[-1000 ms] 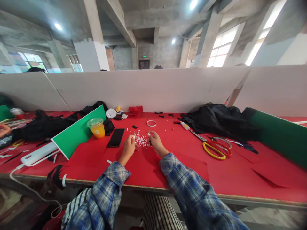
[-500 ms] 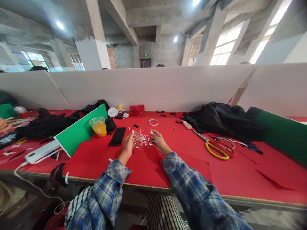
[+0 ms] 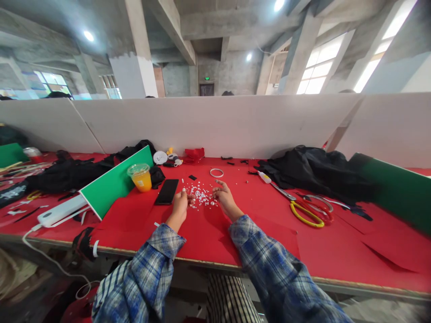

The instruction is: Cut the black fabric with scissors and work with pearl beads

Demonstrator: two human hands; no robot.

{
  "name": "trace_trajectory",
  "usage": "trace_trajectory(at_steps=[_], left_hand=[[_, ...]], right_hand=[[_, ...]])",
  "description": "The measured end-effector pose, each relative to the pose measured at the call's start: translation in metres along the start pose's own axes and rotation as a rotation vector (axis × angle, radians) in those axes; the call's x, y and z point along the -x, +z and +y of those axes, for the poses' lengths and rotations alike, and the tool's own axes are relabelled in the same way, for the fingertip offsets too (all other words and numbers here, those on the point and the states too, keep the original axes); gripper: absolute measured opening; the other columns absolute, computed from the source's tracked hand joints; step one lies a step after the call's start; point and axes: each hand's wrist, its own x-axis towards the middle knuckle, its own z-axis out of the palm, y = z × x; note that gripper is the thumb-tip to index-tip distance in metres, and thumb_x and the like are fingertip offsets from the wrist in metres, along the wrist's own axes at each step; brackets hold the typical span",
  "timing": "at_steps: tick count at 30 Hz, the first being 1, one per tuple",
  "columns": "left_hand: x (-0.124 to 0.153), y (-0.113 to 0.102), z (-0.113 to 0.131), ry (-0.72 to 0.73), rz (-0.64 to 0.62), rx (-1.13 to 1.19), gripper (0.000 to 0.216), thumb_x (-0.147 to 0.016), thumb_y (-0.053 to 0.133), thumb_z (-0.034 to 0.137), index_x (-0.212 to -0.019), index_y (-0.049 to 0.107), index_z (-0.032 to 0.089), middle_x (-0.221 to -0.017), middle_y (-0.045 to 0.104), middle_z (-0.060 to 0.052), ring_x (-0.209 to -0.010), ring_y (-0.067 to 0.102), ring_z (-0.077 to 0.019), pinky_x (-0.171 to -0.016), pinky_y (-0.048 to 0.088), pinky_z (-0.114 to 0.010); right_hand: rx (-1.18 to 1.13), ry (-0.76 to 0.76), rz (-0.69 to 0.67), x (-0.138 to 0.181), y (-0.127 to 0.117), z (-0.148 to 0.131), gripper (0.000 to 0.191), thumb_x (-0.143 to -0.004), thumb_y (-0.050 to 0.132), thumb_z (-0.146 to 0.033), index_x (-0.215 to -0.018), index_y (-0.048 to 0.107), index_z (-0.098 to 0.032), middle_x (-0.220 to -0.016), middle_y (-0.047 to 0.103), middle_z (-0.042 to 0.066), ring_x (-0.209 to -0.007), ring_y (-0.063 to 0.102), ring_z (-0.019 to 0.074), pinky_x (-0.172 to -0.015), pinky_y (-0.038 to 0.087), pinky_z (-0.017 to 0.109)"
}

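Observation:
A small heap of tiny white beads lies on the red table between my two hands. My left hand rests at the heap's left edge, fingers curled in a pinch on something too small to name. My right hand sits at the heap's right edge, fingers bent over the beads, fingertips close together. Both wrists come out of blue plaid sleeves.
A black phone and a cup of orange drink stand left of my hands, beside a green board. A white ring lies behind the beads. Yellow-handled scissors and black cloth lie to the right. White partition behind.
My hands stay at the bead heap; the fingers have shifted slightly. A white piece seen in the right fingertips earlier no longer shows. The view has drifted a little.

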Motion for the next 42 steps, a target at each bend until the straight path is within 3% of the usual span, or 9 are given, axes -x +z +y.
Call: trace_trajectory(at_steps=[8, 12, 18, 21, 25, 27, 30, 34, 42], left_hand=[[0.004, -0.001, 0.002, -0.038, -0.022, -0.018, 0.009, -0.085, 0.046, 0.017, -0.077, 0.043, 0.019, -0.051, 0.061, 0.002, -0.041, 0.057, -0.012, -0.043, 0.041, -0.02], [0.004, 0.001, 0.001, -0.027, -0.01, -0.001, 0.006, -0.084, 0.049, 0.014, -0.085, 0.045, 0.019, -0.054, 0.064, 0.001, -0.042, 0.056, -0.0116, -0.048, 0.045, -0.022], [0.003, 0.001, 0.002, 0.062, 0.001, 0.014, 0.013, -0.076, 0.067, 0.018, -0.077, 0.054, 0.014, -0.061, 0.065, 0.0, -0.044, 0.051, -0.0058, -0.047, 0.04, -0.017], [0.004, 0.002, 0.003, 0.047, -0.048, -0.006, 0.018, -0.081, 0.064, 0.03, -0.078, 0.061, 0.012, -0.07, 0.069, -0.006, -0.049, 0.056, -0.008, -0.046, 0.041, -0.018], [0.006, 0.003, 0.003, 0.019, -0.152, -0.019, 0.024, -0.086, 0.057, 0.033, -0.1, 0.064, 0.015, -0.1, 0.07, -0.012, -0.072, 0.067, -0.0148, -0.055, 0.049, -0.021], [0.007, 0.003, 0.004, 0.03, -0.183, -0.006, 0.031, -0.086, 0.055, 0.034, -0.11, 0.059, 0.016, -0.105, 0.069, -0.013, -0.077, 0.068, -0.0168, -0.059, 0.05, -0.023], [0.008, 0.004, 0.004, 0.078, -0.184, -0.01, 0.037, -0.081, 0.061, 0.031, -0.113, 0.053, 0.015, -0.086, 0.072, -0.01, -0.069, 0.068, -0.0166, -0.059, 0.05, -0.025], [0.01, 0.005, 0.005, 0.166, -0.114, -0.035, 0.034, -0.073, 0.068, 0.031, -0.098, 0.051, 0.016, -0.059, 0.065, 0.002, -0.047, 0.06, -0.0118, -0.05, 0.046, -0.022], [0.011, 0.006, 0.005, 0.215, -0.117, 0.003, 0.036, -0.072, 0.066, 0.045, -0.086, 0.047, 0.018, -0.045, 0.05, 0.01, -0.032, 0.044, -0.0059, -0.037, 0.03, -0.017]], right_hand=[[0.019, 0.031, -0.059, 0.005, 0.005, -0.003, 0.03, -0.056, 0.072, -0.035, -0.077, 0.06, -0.018, -0.061, 0.058, -0.003, -0.055, 0.051, 0.0101, -0.057, 0.039, 0.025], [0.042, 0.023, -0.078, 0.007, 0.005, -0.004, 0.036, -0.048, 0.079, -0.045, -0.058, 0.06, -0.016, -0.056, 0.057, -0.003, -0.053, 0.047, 0.0088, -0.056, 0.037, 0.025], [0.015, 0.049, -0.096, 0.007, 0.006, -0.007, 0.044, -0.053, 0.074, -0.058, -0.063, 0.063, -0.017, -0.063, 0.062, 0.001, -0.059, 0.054, 0.0128, -0.06, 0.043, 0.028], [0.027, 0.063, -0.126, 0.009, 0.007, -0.008, 0.042, -0.055, 0.074, -0.057, -0.065, 0.064, -0.017, -0.063, 0.062, 0.001, -0.057, 0.054, 0.0123, -0.058, 0.042, 0.027], [0.071, 0.064, -0.175, 0.013, 0.008, -0.007, 0.037, -0.05, 0.081, -0.046, -0.061, 0.064, -0.015, -0.055, 0.058, -0.002, -0.049, 0.047, 0.0087, -0.05, 0.034, 0.023], [0.083, 0.061, -0.184, 0.015, 0.009, -0.007, 0.035, -0.05, 0.081, -0.045, -0.06, 0.064, -0.015, -0.054, 0.059, -0.002, -0.049, 0.047, 0.0087, -0.049, 0.033, 0.023], [0.08, 0.055, -0.171, 0.016, 0.009, -0.008, 0.034, -0.053, 0.079, -0.045, -0.061, 0.066, -0.015, -0.055, 0.059, -0.002, -0.05, 0.047, 0.0087, -0.051, 0.034, 0.023], [0.056, 0.072, -0.138, 0.016, 0.01, -0.012, 0.039, -0.056, 0.076, -0.051, -0.065, 0.068, -0.014, -0.058, 0.061, 0.0, -0.053, 0.05, 0.01, -0.054, 0.037, 0.024], [0.033, 0.116, -0.133, 0.018, 0.013, -0.013, 0.036, -0.058, 0.073, -0.049, -0.066, 0.069, -0.014, -0.062, 0.064, 0.003, -0.056, 0.053, 0.0121, -0.055, 0.04, 0.026]])
